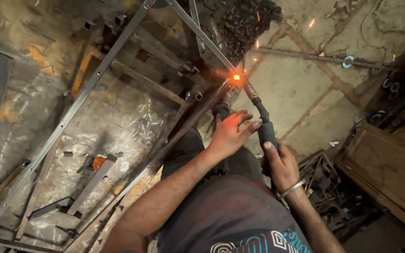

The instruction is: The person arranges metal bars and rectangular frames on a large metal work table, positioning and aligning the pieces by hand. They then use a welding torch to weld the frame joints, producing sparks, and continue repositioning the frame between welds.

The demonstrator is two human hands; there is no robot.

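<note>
Evidently steadying the aim, the right hand was clamped around the welding torch, its tip glowing at the metal frame joint, while the left hand, fingers spread, braced the torch's neck.

Orange weld glow; black torch; grey frame.

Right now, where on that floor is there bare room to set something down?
Bare floor lies right of the glowing weld, below the thin rod. Crowded: scrap pile beside the right hand, and frame bars on the left.
</note>
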